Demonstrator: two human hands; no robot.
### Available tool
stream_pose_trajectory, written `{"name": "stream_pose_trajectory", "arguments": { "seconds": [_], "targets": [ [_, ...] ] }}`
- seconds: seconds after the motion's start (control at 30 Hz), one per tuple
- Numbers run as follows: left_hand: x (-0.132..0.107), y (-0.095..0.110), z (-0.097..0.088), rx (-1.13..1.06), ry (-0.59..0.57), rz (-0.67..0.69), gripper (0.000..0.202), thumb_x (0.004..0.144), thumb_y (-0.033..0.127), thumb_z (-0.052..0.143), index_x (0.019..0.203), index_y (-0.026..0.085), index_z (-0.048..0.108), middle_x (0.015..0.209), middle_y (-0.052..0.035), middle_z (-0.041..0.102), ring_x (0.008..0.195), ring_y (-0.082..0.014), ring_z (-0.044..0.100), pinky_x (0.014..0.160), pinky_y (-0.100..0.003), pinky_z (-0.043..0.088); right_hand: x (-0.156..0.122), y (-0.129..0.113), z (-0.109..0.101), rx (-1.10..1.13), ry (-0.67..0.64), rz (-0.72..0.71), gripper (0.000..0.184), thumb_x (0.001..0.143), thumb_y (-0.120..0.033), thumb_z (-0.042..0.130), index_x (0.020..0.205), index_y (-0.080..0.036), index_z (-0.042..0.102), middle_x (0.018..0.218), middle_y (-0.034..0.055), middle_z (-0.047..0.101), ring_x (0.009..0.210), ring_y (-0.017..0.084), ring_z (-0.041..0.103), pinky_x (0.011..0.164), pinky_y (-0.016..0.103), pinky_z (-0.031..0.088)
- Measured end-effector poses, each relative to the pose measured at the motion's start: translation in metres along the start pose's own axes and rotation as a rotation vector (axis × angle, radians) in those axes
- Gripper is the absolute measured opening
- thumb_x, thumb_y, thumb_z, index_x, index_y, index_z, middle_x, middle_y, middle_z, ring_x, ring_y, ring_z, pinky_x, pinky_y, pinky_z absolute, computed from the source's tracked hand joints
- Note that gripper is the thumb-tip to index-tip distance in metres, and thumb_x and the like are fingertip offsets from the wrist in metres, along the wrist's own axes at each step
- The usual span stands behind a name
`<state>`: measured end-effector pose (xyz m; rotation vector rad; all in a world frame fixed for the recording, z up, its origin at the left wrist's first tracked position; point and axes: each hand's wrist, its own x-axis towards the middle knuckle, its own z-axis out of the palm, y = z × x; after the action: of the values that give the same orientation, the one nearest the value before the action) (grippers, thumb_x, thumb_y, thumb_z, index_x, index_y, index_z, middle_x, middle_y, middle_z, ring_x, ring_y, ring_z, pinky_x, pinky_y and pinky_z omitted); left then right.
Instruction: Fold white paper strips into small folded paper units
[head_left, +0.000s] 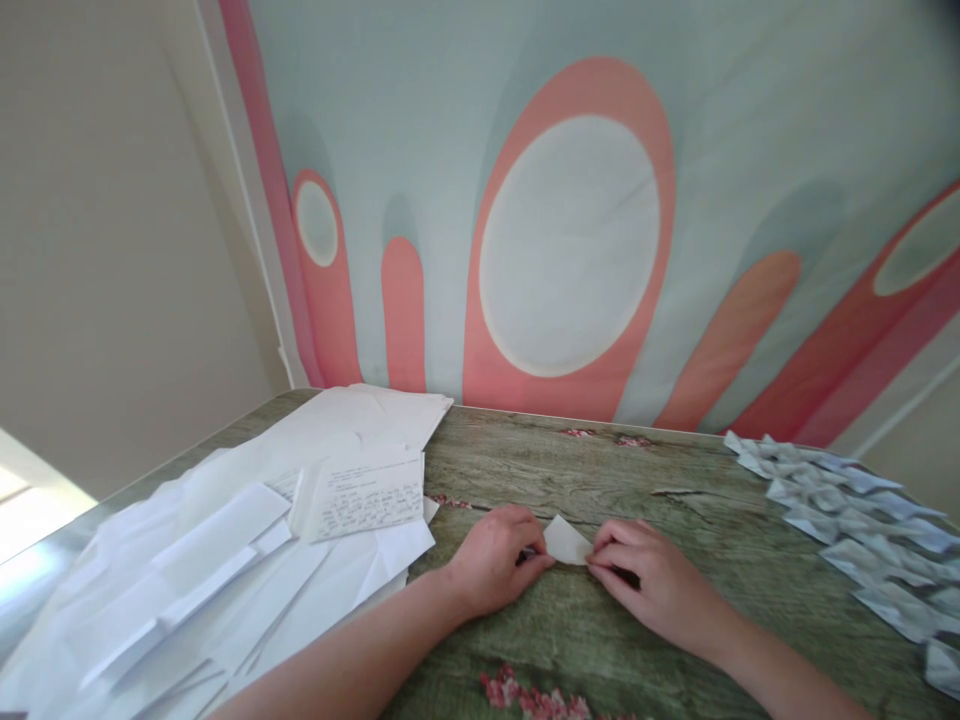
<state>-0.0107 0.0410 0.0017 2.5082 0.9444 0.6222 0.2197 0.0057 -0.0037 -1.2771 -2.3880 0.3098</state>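
At six o'clock, left hand (495, 562) and right hand (654, 582) pinch the folded paper (566, 541) by its ends; light, flimsy, easily creased, I'd judge. Edges look the safest hold.

The small folded piece (566, 541) looks like matt white paper, as do the loose sheets (225, 570), and the bench (585, 470) shows a weathered green wood-grain print with a slight sheen.

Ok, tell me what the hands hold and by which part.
A folded white paper on the table: left hand pinches its left end, right hand its right end.
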Motion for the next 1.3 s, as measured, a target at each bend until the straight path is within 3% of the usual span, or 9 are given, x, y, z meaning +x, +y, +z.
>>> {"name": "stream_pose_trajectory", "arguments": {
  "seconds": [0.17,0.33,0.57,0.9,1.0,1.17,1.3],
  "targets": [
    [0.001,0.001,-0.001,0.034,0.022,-0.068,0.014,0.084,0.026,0.053,0.074,0.018,0.059,0.08,-0.0035,0.059,0.08,-0.018,0.054,0.074,-0.028,0.04,0.004,0.009,0.001,0.265,-0.048,0.155,0.025,0.087,-0.032,0.046,0.074,-0.022,0.064,0.082,0.0028,0.059,0.076,0.017,0.056,0.071,0.029,0.042],
    [0.002,-0.005,0.001,-0.011,0.058,-0.121,0.013,0.081,0.026,0.057,0.071,0.018,0.059,0.082,-0.004,0.06,0.083,-0.0188,0.054,0.079,-0.03,0.04,0.008,0.011,0.006,0.299,-0.026,0.239,0.029,0.087,-0.037,0.045,0.068,-0.02,0.059,0.077,0.0031,0.058,0.073,0.017,0.055,0.068,0.029,0.041],
    [0.003,-0.016,-0.009,-0.209,-0.015,-0.108,0.008,0.075,0.023,0.064,0.068,0.019,0.065,0.089,-0.0019,0.063,0.088,-0.0162,0.057,0.083,-0.028,0.041,0.008,0.01,0.011,0.279,0.004,0.258,0.028,0.087,-0.035,0.045,0.066,-0.02,0.055,0.075,0.0017,0.055,0.07,0.016,0.054,0.065,0.028,0.04],
    [0.004,-0.02,-0.011,-0.221,-0.007,-0.119,0.008,0.065,0.014,0.071,0.065,0.018,0.064,0.086,-0.0003,0.064,0.083,-0.0136,0.059,0.08,-0.023,0.043,0.008,0.011,0.011,0.278,-0.005,0.251,0.024,0.086,-0.032,0.047,0.069,-0.02,0.057,0.076,0.002,0.056,0.07,0.016,0.054,0.065,0.027,0.04],
    [0.004,-0.019,-0.012,-0.21,-0.016,-0.121,0.008,0.066,0.015,0.071,0.065,0.018,0.063,0.086,-0.0007,0.063,0.084,-0.0146,0.058,0.08,-0.025,0.042,0.008,0.011,0.011,0.278,-0.008,0.254,0.023,0.086,-0.031,0.047,0.069,-0.019,0.058,0.077,0.0019,0.056,0.07,0.015,0.054,0.065,0.027,0.04],
    [0.002,-0.01,-0.011,-0.118,-0.008,-0.107,0.014,0.073,0.032,0.068,0.071,0.018,0.064,0.09,-0.003,0.061,0.089,-0.0181,0.055,0.083,-0.029,0.04,0.008,0.013,0.013,0.27,-0.006,0.258,0.021,0.085,-0.031,0.049,0.07,-0.019,0.058,0.077,0.0014,0.055,0.07,0.015,0.054,0.064,0.026,0.039],
    [0.002,-0.006,-0.002,-0.018,0.059,-0.154,0.012,0.078,0.027,0.061,0.071,0.018,0.062,0.088,-0.0037,0.059,0.088,-0.0188,0.053,0.081,-0.03,0.039,0.008,0.013,0.013,0.248,0.001,0.26,0.021,0.085,-0.03,0.047,0.069,-0.019,0.057,0.075,0.0011,0.054,0.069,0.015,0.053,0.063,0.026,0.038]
  ]
}}
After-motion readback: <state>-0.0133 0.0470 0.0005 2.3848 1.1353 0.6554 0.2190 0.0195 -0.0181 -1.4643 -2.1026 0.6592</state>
